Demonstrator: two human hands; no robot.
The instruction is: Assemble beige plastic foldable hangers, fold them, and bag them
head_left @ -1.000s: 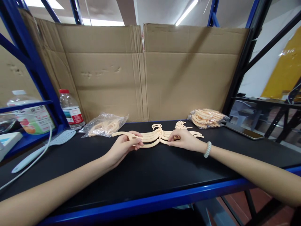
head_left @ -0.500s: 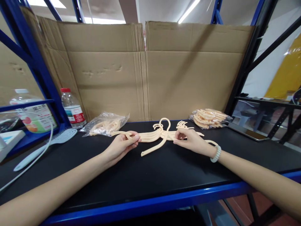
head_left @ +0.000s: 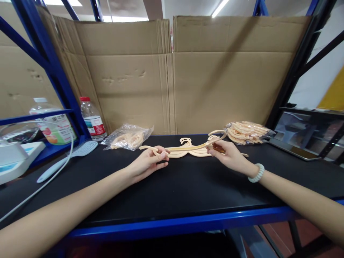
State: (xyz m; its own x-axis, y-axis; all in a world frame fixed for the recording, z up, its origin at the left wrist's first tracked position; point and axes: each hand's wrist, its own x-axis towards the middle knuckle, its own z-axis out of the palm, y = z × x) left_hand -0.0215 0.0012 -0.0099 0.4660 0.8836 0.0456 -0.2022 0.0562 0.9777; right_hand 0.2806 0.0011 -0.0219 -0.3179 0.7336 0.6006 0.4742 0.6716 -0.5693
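My left hand (head_left: pixel 152 160) is closed, its thumb and fingers pinching a cream hanger piece (head_left: pixel 146 147) whose curved end sticks out to the left. In my right hand (head_left: pixel 228 154) is a cream hanger arm with a hook (head_left: pixel 197 147), the hook curling up above my fingers. That arm stretches leftward to the fingertips of my left hand; whether the two pieces touch is unclear. Behind and below it, a stack of cream hangers (head_left: pixel 185 153) lies on the black tabletop (head_left: pixel 188 190), hooks toward the back. My right fingers partly cover the stack's right side.
A clear bag of cream parts (head_left: pixel 129 138) lies back left, another full bag (head_left: pixel 245 132) back right beside a phone-like slab (head_left: pixel 292 150). At left are a hairbrush (head_left: pixel 70 157), a white cable (head_left: pixel 56 170) and a red-capped bottle (head_left: pixel 92 120). Cardboard (head_left: pixel 129 79) stands behind.
My right hand has taken up the hooked arm, which lay across the stack, and it now spans toward my left hand. The left hand keeps its piece. The view has shifted slightly.
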